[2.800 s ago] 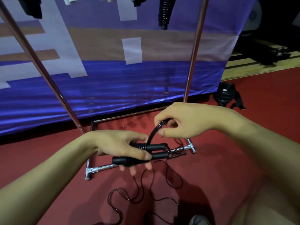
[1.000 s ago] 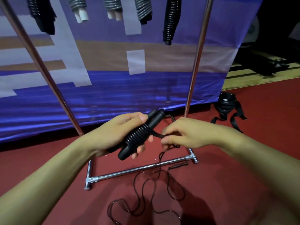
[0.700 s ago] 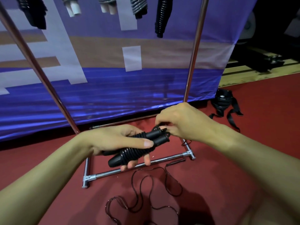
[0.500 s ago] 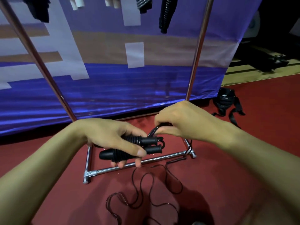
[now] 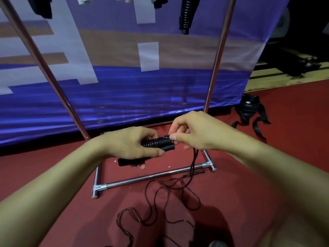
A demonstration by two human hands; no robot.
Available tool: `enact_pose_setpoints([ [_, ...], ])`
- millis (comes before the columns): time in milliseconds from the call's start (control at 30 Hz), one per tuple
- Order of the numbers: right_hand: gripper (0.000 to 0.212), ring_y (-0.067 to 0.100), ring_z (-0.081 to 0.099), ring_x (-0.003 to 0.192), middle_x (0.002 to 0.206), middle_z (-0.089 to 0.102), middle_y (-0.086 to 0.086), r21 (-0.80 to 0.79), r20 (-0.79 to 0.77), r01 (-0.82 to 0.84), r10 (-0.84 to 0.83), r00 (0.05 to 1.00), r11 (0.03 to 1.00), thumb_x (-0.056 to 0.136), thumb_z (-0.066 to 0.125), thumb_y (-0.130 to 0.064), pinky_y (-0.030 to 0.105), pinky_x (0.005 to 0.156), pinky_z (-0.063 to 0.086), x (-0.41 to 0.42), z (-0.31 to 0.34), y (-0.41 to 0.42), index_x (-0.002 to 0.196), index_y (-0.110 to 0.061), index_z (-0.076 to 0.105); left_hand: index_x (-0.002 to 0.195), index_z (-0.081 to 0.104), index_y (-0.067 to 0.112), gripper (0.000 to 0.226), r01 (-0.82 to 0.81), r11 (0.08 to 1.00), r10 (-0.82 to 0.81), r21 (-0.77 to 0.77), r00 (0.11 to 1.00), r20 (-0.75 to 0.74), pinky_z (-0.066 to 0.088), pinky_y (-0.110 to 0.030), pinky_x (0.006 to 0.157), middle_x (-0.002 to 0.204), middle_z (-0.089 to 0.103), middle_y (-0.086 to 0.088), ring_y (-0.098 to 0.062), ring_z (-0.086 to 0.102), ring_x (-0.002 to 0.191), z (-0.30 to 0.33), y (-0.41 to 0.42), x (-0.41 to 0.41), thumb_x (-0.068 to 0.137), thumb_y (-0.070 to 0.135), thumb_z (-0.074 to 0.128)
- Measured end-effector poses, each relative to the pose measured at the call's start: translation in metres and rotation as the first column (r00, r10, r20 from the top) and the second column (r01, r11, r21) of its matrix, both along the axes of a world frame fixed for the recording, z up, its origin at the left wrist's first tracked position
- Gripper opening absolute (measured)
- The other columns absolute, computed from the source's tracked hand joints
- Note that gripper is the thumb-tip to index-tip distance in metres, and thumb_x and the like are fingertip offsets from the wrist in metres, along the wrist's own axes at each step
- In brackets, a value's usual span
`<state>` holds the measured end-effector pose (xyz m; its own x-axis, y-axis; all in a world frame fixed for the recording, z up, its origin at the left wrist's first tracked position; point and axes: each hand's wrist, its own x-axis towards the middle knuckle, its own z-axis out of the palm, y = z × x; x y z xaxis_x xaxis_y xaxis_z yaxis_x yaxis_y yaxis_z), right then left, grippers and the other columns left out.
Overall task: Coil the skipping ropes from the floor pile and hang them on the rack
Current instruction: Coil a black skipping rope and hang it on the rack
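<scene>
The two black ribbed handles (image 5: 156, 145) of a skipping rope are gripped together in the left hand (image 5: 131, 143), with the fingers curled round them and the thumb (image 5: 156, 152) laid along the near side. The butt ends of the handles jut out below the palm, and the cord ends point toward the right hand (image 5: 194, 132). Just beside those cord ends, the rope's thin black cord (image 5: 193, 161) is pinched between the thumb and forefinger of the right hand; the other fingers are curled loosely above. A short loop of cord is arched over the handle tips, touching the pinching fingertips.

From the pinch, the cord is dropped straight down past the right hand, across the near bar of the rack base (image 5: 151, 175), and is spread in loose wavy loops on the red floor (image 5: 267, 175) below both hands. A short dark stick-like piece is seen lying by the bar, beneath the right hand; what it is cannot be told.

Beyond the hands, the rack's two chrome uprights (image 5: 216, 56) are raised on either side, the left one slanted. Above them, at the top edge, coiled ropes (image 5: 186, 15) already hung are seen, black and pale. A blue, tan and white banner (image 5: 124, 86) is stretched behind the rack. Well to the right of the right hand, a black strapped item (image 5: 249, 111) is lying on the floor.
</scene>
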<state>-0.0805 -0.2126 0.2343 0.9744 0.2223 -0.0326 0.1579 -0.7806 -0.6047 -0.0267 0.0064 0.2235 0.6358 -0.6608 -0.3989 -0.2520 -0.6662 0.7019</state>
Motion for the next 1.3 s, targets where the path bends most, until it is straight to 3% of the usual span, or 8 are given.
enact_pose_setpoints([
  [267,0.045,0.015,0.072,0.054,0.063,0.074,0.001,-0.306,-0.187,-0.003,-0.058,0.981,0.952,0.109,0.034,-0.031,0.018,0.056,0.056,0.001,0.002,0.014,0.090,-0.006,0.066,0.095,0.061,0.018,0.025,-0.194,0.969,0.231,-0.154,0.934,0.273,0.058,-0.034,0.047,0.067,0.072,0.001,-0.013,0.070,0.050,-0.004,-0.025,-0.006,0.092,0.040,0.074],
  [367,0.041,0.016,0.074,0.056,0.073,0.078,0.005,-0.245,-0.209,-0.006,-0.047,0.977,0.970,0.108,0.032,-0.026,0.025,0.062,0.060,0.004,0.000,0.014,0.092,-0.007,0.064,0.096,0.060,0.017,0.023,-0.199,0.957,0.241,-0.212,0.950,0.196,0.063,-0.042,0.055,0.079,0.073,-0.001,-0.017,0.072,0.057,-0.003,-0.028,-0.004,0.095,0.038,0.071],
  [500,0.027,0.006,0.072,0.055,0.082,0.078,0.002,-0.128,0.036,0.031,-0.027,0.999,0.991,0.108,0.042,-0.029,0.033,0.064,0.062,0.008,0.004,0.000,0.098,-0.020,0.066,0.110,0.061,0.009,0.031,-0.175,0.896,0.173,-0.408,0.984,-0.043,0.061,-0.036,0.059,0.082,0.071,0.002,-0.019,0.070,0.066,0.008,-0.022,-0.002,0.098,0.038,0.060],
  [633,0.026,0.011,0.065,0.053,0.068,0.070,-0.004,-0.205,0.230,0.059,-0.010,0.973,0.977,0.108,0.043,-0.035,0.037,0.065,0.057,0.001,0.010,-0.001,0.096,-0.024,0.064,0.114,0.060,0.007,0.045,-0.224,0.824,0.236,-0.521,0.971,-0.044,0.061,-0.040,0.062,0.099,0.072,-0.014,-0.026,0.070,0.070,0.007,-0.025,-0.004,0.095,0.048,0.056],
  [733,0.031,0.019,0.063,0.071,0.076,0.067,-0.002,-0.191,0.333,0.062,0.005,0.943,0.980,0.108,0.036,-0.041,0.041,0.071,0.048,-0.006,0.011,0.005,0.096,-0.025,0.060,0.111,0.060,0.011,0.038,-0.200,0.809,0.257,-0.553,0.966,0.027,0.062,-0.042,0.064,0.089,0.074,-0.006,-0.030,0.073,0.070,0.007,-0.024,-0.003,0.098,0.046,0.055],
  [867,0.043,0.012,0.055,0.068,0.071,0.058,-0.001,-0.056,0.162,0.017,-0.008,0.987,0.998,0.111,0.032,-0.036,0.031,0.070,0.041,-0.012,0.014,0.007,0.072,-0.027,0.049,0.120,0.057,0.011,0.024,-0.143,0.824,0.207,-0.548,0.977,0.057,0.061,-0.033,0.067,0.087,0.075,0.000,-0.021,0.075,0.073,0.009,-0.019,-0.005,0.105,0.029,0.050],
  [1000,0.034,0.011,0.055,0.067,0.078,0.064,0.004,-0.097,0.086,0.028,-0.019,0.996,0.995,0.107,0.044,-0.040,0.035,0.072,0.044,-0.004,0.015,-0.011,0.092,-0.023,0.069,0.114,0.059,0.013,0.027,-0.132,0.832,0.191,-0.539,0.980,0.054,0.062,-0.050,0.071,0.099,0.072,-0.008,-0.026,0.070,0.074,0.006,-0.023,-0.014,0.107,0.036,0.046],
  [1300,0.028,0.012,0.072,0.069,0.077,0.074,-0.002,0.049,0.062,-0.098,0.095,0.994,0.994,0.100,0.057,-0.048,0.039,0.075,0.059,-0.006,0.016,-0.019,0.089,-0.030,0.075,0.096,0.061,0.010,0.034,-0.182,0.817,0.277,-0.547,0.956,0.097,0.058,-0.053,0.053,0.079,0.073,-0.011,-0.030,0.066,0.054,0.014,-0.036,-0.019,0.106,0.040,0.049],
])
